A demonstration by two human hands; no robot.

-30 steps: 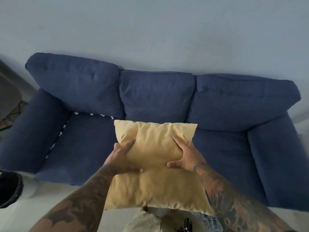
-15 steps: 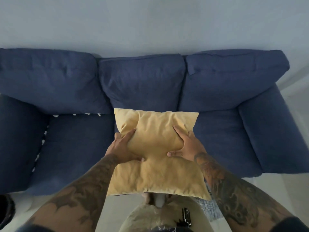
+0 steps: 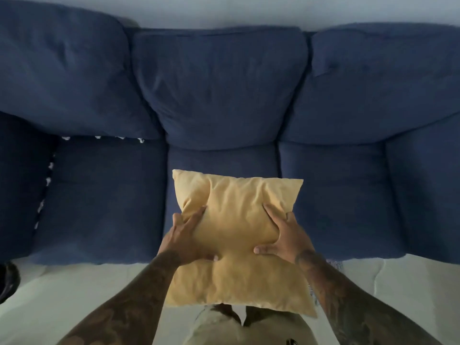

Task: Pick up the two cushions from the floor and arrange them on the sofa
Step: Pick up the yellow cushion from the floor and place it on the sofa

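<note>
A yellow square cushion [image 3: 236, 220] is held in the air in front of me, its far half over the middle seat of the dark blue sofa [image 3: 219, 85]. My left hand [image 3: 185, 237] grips its left edge and my right hand [image 3: 286, 235] grips its right edge, thumbs pressed into the top face. The cushion's near half hangs over the pale floor. No second cushion is in view.
The sofa has three back pillows and three seat pads; a patterned white-and-dark cloth [image 3: 47, 178] peeks from the gaps around the left seat. A dark object [image 3: 7, 282] sits on the floor at the far left. A pale wall [image 3: 249, 8] runs behind.
The sofa now fills more of the view and sits square in front of me, as I have come closer. The cushion stays gripped in both hands and has moved forward over the middle seat.
</note>
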